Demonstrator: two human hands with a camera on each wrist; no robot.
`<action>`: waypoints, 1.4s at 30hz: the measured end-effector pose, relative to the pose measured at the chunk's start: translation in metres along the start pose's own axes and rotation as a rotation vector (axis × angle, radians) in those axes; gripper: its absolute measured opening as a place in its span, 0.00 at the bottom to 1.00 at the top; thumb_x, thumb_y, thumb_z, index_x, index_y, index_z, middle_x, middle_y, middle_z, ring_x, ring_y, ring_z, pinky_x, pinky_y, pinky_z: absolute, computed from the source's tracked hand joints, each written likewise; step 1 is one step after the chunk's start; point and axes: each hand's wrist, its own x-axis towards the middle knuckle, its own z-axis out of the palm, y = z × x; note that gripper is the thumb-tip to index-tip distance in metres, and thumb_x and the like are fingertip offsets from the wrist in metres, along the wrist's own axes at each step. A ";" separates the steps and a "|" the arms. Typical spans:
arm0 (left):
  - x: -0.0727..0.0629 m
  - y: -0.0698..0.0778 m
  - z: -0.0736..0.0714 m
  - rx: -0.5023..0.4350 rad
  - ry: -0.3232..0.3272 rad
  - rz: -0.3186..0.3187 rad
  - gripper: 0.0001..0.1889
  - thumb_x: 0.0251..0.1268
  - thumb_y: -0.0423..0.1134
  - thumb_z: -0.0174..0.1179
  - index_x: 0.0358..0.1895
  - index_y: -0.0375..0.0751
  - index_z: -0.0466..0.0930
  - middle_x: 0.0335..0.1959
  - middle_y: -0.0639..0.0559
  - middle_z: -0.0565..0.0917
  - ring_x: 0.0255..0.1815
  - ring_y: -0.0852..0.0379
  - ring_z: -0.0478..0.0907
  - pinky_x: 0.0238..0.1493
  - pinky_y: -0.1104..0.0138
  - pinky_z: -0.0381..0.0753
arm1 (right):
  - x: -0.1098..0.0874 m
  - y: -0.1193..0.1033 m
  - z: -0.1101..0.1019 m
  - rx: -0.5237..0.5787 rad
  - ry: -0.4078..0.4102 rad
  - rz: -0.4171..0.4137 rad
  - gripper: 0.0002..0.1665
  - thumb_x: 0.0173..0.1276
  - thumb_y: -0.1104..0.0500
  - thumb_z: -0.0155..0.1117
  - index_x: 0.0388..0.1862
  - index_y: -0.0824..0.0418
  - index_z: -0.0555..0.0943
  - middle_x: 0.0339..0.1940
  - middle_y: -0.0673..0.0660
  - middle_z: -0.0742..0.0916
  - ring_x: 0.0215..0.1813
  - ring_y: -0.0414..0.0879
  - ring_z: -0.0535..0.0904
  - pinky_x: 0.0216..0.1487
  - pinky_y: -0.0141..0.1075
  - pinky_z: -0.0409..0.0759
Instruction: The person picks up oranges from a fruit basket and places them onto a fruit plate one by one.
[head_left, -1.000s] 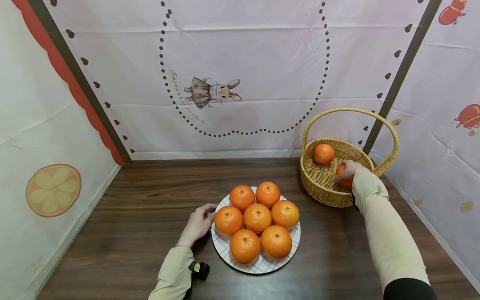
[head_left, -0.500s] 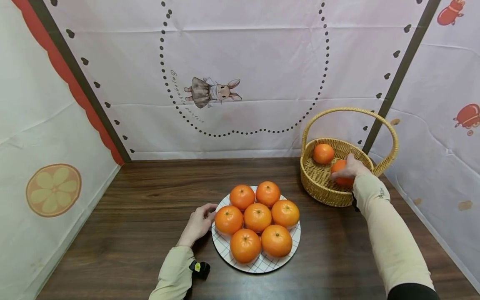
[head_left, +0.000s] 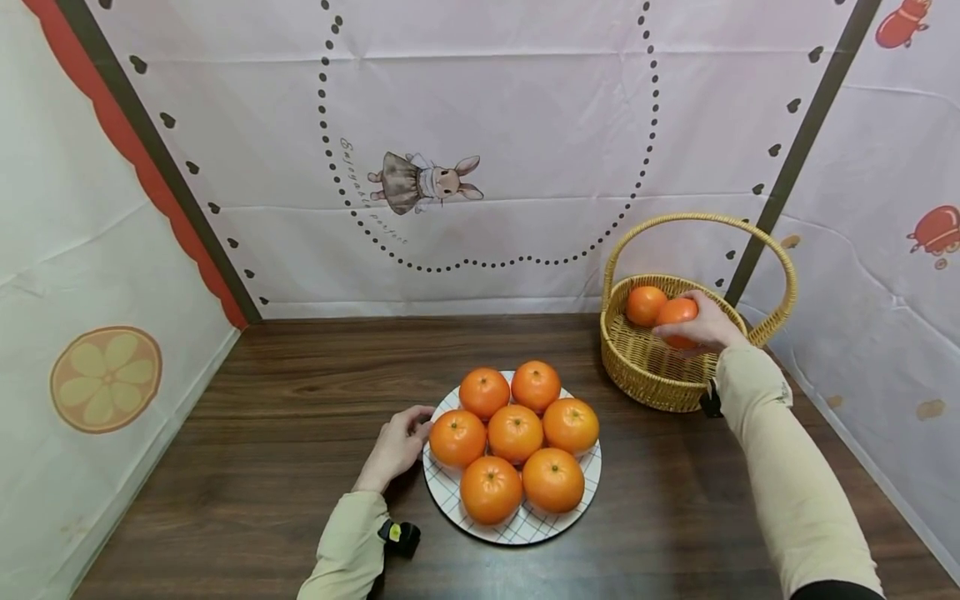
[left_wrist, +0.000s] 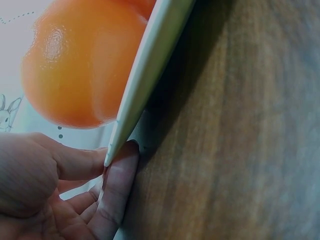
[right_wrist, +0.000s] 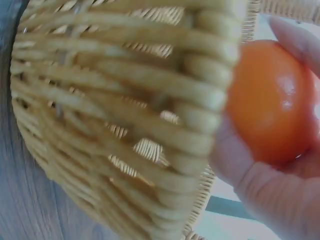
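My right hand [head_left: 708, 323] grips an orange [head_left: 677, 319] by its sides inside the wicker basket [head_left: 637, 383]. In the right wrist view the held orange [right_wrist: 275, 102] shows just past the basket rim [right_wrist: 212, 95], fingers and thumb around it. A second orange [head_left: 646, 306] lies in the basket, left of the held one. At the plate's left edge, my left hand [head_left: 397, 446] pinches the rim of the checked white plate [head_left: 528, 529]; the left wrist view shows the thumb over the plate edge [left_wrist: 132, 95] and a finger beneath. Several oranges [head_left: 515, 433] cover the plate.
The basket's tall handle [head_left: 701, 218] arches over its opening. Dark wooden table [head_left: 322, 367] lies around plate and basket. A printed cloth [head_left: 487, 108] hangs behind, with more cloth on the left and right sides.
My right hand has raised the orange from the basket's right side, moving it up toward the other orange in the basket. The left hand and the plate have stayed in place.
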 end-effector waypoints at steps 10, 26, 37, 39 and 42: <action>0.001 -0.002 0.001 0.004 -0.003 -0.004 0.15 0.74 0.32 0.54 0.59 0.35 0.80 0.28 0.47 0.76 0.23 0.57 0.72 0.30 0.67 0.72 | -0.004 -0.003 -0.001 0.436 -0.054 -0.028 0.36 0.75 0.52 0.58 0.75 0.52 0.54 0.65 0.54 0.64 0.57 0.50 0.71 0.47 0.44 0.88; 0.000 -0.001 0.000 0.009 0.007 0.016 0.15 0.74 0.31 0.53 0.58 0.35 0.80 0.28 0.47 0.76 0.23 0.58 0.71 0.29 0.69 0.71 | -0.013 -0.022 0.007 0.449 -0.048 -0.114 0.41 0.77 0.53 0.54 0.79 0.59 0.45 0.70 0.60 0.57 0.65 0.58 0.68 0.47 0.38 0.87; 0.000 -0.001 -0.001 0.008 0.007 0.011 0.15 0.74 0.32 0.54 0.58 0.35 0.80 0.29 0.47 0.76 0.24 0.58 0.71 0.30 0.69 0.71 | -0.025 -0.051 0.037 0.287 -0.034 -0.265 0.38 0.67 0.59 0.68 0.72 0.58 0.62 0.65 0.57 0.70 0.56 0.45 0.73 0.49 0.34 0.81; -0.001 0.000 -0.001 0.007 0.003 0.015 0.15 0.74 0.32 0.53 0.58 0.35 0.80 0.29 0.47 0.76 0.24 0.58 0.71 0.29 0.68 0.72 | -0.028 -0.056 0.043 0.293 -0.051 -0.300 0.37 0.64 0.61 0.70 0.70 0.57 0.65 0.64 0.55 0.71 0.56 0.48 0.74 0.49 0.36 0.81; -0.001 0.000 -0.001 0.001 0.000 0.008 0.15 0.74 0.32 0.53 0.58 0.35 0.80 0.29 0.47 0.76 0.24 0.58 0.71 0.30 0.68 0.73 | -0.032 -0.063 0.053 0.268 -0.063 -0.333 0.38 0.62 0.61 0.73 0.69 0.51 0.68 0.66 0.56 0.69 0.57 0.52 0.74 0.53 0.39 0.79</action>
